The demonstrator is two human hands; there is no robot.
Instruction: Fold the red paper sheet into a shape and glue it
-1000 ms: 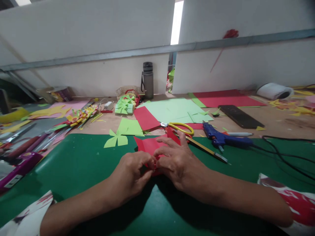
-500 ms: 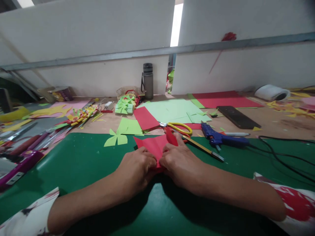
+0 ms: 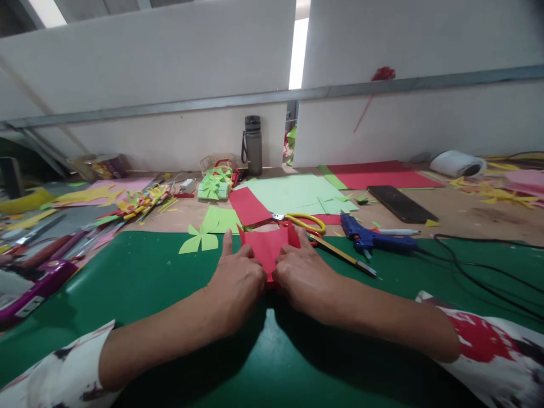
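Observation:
A piece of red paper (image 3: 267,247) with folded-up edges is held between my two hands above the green mat (image 3: 140,277). My left hand (image 3: 238,275) grips its left side, fingers curled and index finger or thumb pointing up. On the other side my right hand (image 3: 301,275) pinches the paper, its thumb raised along the right edge. The knuckles hide the near part of the sheet. Just beyond the paper lie yellow-handled scissors (image 3: 306,222) and a utility knife (image 3: 344,255). A light green leaf-shaped cutout (image 3: 199,240) rests to the left.
A blue glue gun (image 3: 374,235) with a black cord lies at right, near a phone (image 3: 402,204). Green paper sheets (image 3: 293,192) and a red sheet (image 3: 382,174) spread behind. A grey bottle (image 3: 254,146) stands by the wall. Tools and a purple device (image 3: 40,289) crowd the left.
The sides of the red paper are folded up more evenly, and its left edge now stands upright. A digit of my left hand has risen beside it. The view has shifted slightly.

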